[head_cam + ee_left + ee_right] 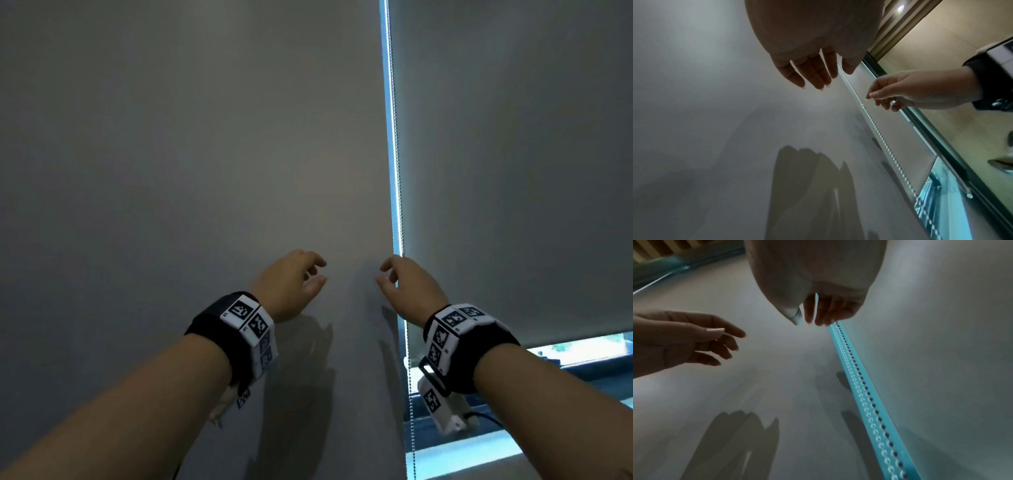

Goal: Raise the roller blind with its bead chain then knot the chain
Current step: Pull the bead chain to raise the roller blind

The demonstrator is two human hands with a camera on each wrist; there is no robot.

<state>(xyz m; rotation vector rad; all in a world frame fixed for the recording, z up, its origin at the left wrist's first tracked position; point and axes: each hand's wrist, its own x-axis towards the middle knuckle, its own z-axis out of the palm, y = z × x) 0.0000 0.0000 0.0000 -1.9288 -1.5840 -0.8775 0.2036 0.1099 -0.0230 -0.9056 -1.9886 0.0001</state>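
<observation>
Two grey roller blinds hang side by side, the left blind [205, 154] and the right blind [513, 171], with a bright blue slit of daylight between them. A white bead chain [397, 154] hangs down this slit as two strands [863, 386]. My right hand [383, 274] is raised in front of the chain, its fingers [818, 313] relaxed and close to the beads, holding nothing that I can see. My left hand [320, 273] hovers in front of the left blind, a short way left of the chain [869, 116], with its fingers [812, 73] loosely spread and empty.
The right blind's bottom edge [565, 339] stands a little above the sill and shows a strip of bright window [582, 353]. A second cord with a small end weight [969, 195] hangs by the window frame. Both hands cast shadows on the left blind.
</observation>
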